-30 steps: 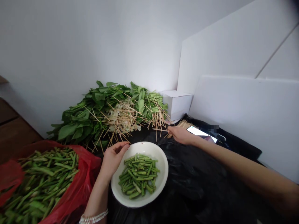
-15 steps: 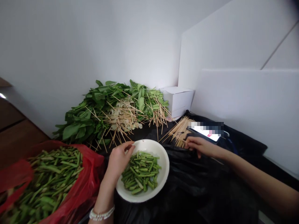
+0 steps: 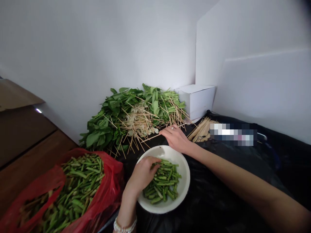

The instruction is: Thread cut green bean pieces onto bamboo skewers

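Note:
My left hand (image 3: 143,173) rests over the near-left side of a white plate (image 3: 170,152), its fingers on the cut green beans (image 3: 164,183) piled there. I cannot tell whether it pinches any. My right hand (image 3: 176,139) is just beyond the plate's far rim, and a thin wooden skewer (image 3: 152,138) runs left from its fingers. Behind that hand lies a heap of leafy greens (image 3: 107,127) with several skewers (image 3: 143,124) scattered through it.
A red plastic bag (image 3: 108,194) full of cut beans sits left of the plate. A skewer bundle (image 3: 201,129) and a pixelated phone (image 3: 233,134) lie on a black plastic sheet (image 3: 209,194). A white box (image 3: 195,100) stands against the wall.
My right hand has moved left from the skewer bundle to beside the plate. My left hand has dropped onto the beans. The view has shifted, so everything sits further right.

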`<move>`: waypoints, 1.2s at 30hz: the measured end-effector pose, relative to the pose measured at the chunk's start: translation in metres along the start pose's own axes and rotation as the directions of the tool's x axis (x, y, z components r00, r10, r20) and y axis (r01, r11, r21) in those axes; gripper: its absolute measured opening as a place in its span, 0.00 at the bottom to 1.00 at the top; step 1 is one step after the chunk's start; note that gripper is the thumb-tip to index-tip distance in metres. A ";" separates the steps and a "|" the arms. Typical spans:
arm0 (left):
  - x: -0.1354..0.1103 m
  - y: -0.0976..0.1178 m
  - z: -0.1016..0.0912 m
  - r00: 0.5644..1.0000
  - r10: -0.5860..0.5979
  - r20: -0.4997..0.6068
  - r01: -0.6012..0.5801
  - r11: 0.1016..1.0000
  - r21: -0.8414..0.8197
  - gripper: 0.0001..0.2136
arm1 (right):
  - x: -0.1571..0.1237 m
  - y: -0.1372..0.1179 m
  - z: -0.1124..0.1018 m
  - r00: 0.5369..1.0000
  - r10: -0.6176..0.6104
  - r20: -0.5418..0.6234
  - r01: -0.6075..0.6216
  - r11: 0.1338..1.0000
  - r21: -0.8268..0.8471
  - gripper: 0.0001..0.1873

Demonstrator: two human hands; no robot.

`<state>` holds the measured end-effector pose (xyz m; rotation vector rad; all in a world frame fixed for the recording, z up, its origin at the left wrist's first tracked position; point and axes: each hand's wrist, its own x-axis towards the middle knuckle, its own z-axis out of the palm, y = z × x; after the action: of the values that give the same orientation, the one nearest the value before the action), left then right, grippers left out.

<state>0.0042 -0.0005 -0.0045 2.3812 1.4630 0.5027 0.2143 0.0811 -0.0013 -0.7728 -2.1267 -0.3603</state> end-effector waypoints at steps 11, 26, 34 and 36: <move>0.000 0.014 0.005 0.996 0.062 0.063 -0.063 0.998 0.001 0.08 | -0.026 -0.004 0.006 0.997 0.026 -0.069 -0.018 0.993 0.118 0.17; 0.002 0.007 0.008 0.999 0.049 -0.016 -0.050 0.996 -0.070 0.09 | -0.028 -0.003 0.004 0.999 -0.008 -0.031 0.010 0.998 0.063 0.19; 0.008 -0.008 -0.003 0.934 -0.259 -0.245 0.088 0.833 -0.546 0.07 | -0.027 -0.004 0.001 0.998 0.025 -0.061 -0.022 0.999 0.040 0.20; 0.007 -0.008 -0.007 0.908 -0.339 -0.247 0.086 0.727 -0.682 0.08 | -0.028 -0.006 0.000 0.998 0.015 -0.056 -0.014 1.000 0.024 0.20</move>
<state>-0.0020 0.0093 -0.0008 1.5802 1.3597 1.2139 0.2235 0.0654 -0.0229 -0.7557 -2.0682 -0.3451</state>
